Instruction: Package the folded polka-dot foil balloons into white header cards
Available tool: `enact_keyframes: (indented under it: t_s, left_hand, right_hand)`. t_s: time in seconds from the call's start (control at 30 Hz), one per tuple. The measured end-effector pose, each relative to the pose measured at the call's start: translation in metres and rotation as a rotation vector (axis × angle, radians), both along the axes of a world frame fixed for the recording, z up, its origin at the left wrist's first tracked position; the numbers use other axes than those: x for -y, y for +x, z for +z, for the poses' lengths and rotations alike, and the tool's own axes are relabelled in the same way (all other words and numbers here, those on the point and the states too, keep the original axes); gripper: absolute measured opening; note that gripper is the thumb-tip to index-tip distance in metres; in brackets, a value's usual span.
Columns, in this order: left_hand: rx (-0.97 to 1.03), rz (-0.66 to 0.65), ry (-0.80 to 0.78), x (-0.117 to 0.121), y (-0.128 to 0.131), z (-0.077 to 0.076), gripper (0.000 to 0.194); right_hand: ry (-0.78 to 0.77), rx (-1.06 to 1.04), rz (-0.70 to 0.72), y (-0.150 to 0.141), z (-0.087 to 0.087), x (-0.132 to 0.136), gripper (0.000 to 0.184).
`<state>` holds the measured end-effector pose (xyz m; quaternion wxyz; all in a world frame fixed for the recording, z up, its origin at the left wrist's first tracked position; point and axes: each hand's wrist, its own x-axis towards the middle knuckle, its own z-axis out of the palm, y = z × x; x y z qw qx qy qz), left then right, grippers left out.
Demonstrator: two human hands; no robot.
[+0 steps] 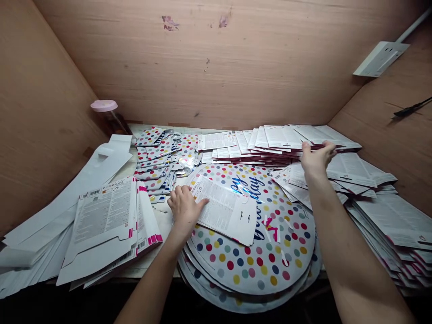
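Head view. Your left hand point(184, 209) lies on a printed instruction sheet point(221, 207) at the middle of the counter point(161, 220). Its fingers point(178, 194) are spread and slightly curled, resting on the sheet without gripping it. The sheet lies at an angle on a stack of round polka-dot foil balloons point(259, 265) with blue script lettering. This stack overhangs the near edge of the counter.

Your right hand point(316, 158) is at the near edge of a fanned row of white printed cards with maroon edges point(273, 146), far right of centre. Its fingers point(324, 146) are set narrow on that edge; you cannot be confirmed as holding any card from this view.

More printed sheets point(381, 211) are heaped to the right. Polka-dot packets point(162, 155) are piled far left of centre, and flattened white cartons with barcode labels point(104, 220) lie near left. A pink-lidded jar point(104, 108) stands in the far left corner. A white wall socket plate point(381, 58) is mounted on the right wooden panel point(381, 117).
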<state>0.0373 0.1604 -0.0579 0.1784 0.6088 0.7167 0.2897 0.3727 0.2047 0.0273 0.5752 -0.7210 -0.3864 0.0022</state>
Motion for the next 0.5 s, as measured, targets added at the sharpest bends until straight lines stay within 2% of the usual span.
enact_keyframes:
  t_s: [0.03, 0.1, 0.17, 0.23, 0.33, 0.4, 0.5]
  left_hand:
    - [0.070, -0.010, -0.008, 0.003, -0.003, 0.005, 0.039]
    - [0.220, -0.052, -0.022, 0.011, -0.009, 0.014, 0.029]
    - [0.403, -0.092, -0.002, 0.022, -0.013, 0.020, 0.030]
    - [0.609, -0.105, 0.046, 0.034, -0.015, 0.023, 0.034]
    - [0.807, -0.104, 0.099, 0.050, -0.018, 0.019, 0.035]
    - [0.763, -0.127, 0.103, 0.057, -0.020, 0.015, 0.031]
    - [0.578, -0.164, 0.149, 0.068, -0.026, 0.012, 0.024]
  right_hand:
    - [-0.037, -0.032, 0.042, -0.012, -0.005, 0.020, 0.032]
    - [-0.143, -0.123, 0.233, -0.043, -0.019, 0.064, 0.029]
    - [-0.272, -0.306, 0.540, -0.075, -0.036, 0.107, 0.032]
    - [-0.282, -0.503, 0.667, -0.103, -0.052, 0.138, 0.036]
    - [-0.210, -0.733, 0.647, -0.128, -0.068, 0.157, 0.046]
    - [-0.213, -0.852, 0.617, -0.136, -0.072, 0.157, 0.048]
    - [-0.196, -0.921, 0.546, -0.142, -0.070, 0.157, 0.045]
